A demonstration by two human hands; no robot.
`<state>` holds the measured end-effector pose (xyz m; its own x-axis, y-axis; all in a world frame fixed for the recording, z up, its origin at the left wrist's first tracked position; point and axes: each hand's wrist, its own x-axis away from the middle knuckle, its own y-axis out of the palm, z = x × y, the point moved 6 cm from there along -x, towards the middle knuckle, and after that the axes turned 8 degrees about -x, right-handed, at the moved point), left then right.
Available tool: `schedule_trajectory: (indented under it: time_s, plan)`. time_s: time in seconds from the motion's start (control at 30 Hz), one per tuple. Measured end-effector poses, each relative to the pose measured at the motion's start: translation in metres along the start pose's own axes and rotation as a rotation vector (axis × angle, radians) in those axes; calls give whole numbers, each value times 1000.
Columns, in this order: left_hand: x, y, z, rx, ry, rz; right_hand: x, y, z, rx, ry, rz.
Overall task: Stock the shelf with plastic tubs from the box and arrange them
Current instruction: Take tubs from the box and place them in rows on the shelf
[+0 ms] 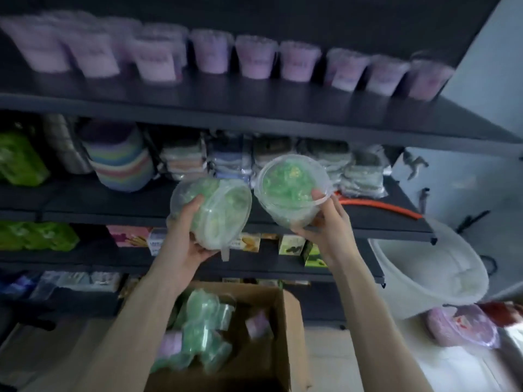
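Note:
I hold two clear plastic tubs with green contents in front of the dark shelving. My left hand (pixel 188 236) grips the left tub (pixel 218 213), which lies tilted on its side. My right hand (pixel 325 219) grips the right tub (pixel 291 190) by its rim, its lid facing me. Both hover level with the second shelf (pixel 85 202). Below my arms stands an open cardboard box (pixel 291 321) with several green tubs (pixel 203 335) and a few purple ones inside. A row of purple tubs (pixel 254 56) lines the top shelf (pixel 226 108).
The second shelf carries stacked pastel bowls (pixel 121 165), wrapped cloth packs (pixel 283 154) and an orange hose (pixel 379 206). Small cartons (pixel 246 241) stand on the shelf below. A white bucket (pixel 433 273) and a purple wrapped tub (pixel 464 326) sit on the floor at right.

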<state>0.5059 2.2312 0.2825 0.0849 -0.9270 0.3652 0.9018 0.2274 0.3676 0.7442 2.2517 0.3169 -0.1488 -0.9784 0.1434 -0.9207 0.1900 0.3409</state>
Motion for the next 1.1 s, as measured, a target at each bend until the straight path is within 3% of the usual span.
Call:
schedule_trajectory:
  time_s: [0.17, 0.27, 0.43, 0.53, 0.7, 0.93, 1.03, 1.1]
  plan:
    - [-9, 65, 84, 19, 236, -45, -33, 20, -102, -8, -195, -55]
    - [-26, 102, 117, 18, 328, 20, -63, 27, -151, -12, -275, -98]
    - [-73, 143, 145, 212, 309, 65, -133, 43, -181, 88, -162, -169]
    - [-99, 153, 155, 187, 301, 112, -173, 52, -176, 184, -74, -178]
    - [-133, 138, 180, 39, 248, 237, -218, 69, -164, 241, 2, -187]
    - [-166, 103, 212, -374, 313, 401, -259, 85, -145, 158, -104, -59]
    - [-163, 99, 223, -711, 421, 516, -255, 92, -150, 150, -163, -63]
    - [-162, 111, 226, -792, 557, 409, -253, 89, -151, 212, -178, -67]
